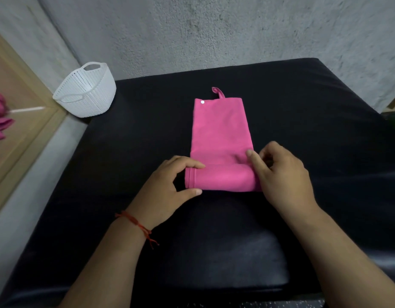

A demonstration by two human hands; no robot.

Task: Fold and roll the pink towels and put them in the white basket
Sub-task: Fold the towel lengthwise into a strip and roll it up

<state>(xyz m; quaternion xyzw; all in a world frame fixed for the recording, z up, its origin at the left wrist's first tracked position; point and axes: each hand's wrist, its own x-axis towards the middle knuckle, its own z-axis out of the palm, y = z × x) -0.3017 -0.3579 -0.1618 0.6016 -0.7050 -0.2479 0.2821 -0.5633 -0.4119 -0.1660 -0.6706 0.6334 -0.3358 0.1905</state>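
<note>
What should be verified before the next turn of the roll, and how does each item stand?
1. Left hand grips the left end of the roll: ok.
2. Right hand holds its right end: ok.
3. Pink towel flat ahead of the roll: ok.
4. Roll ends even: cannot tell, right end covered.
5. White basket mouth open, back left: ok.
</note>
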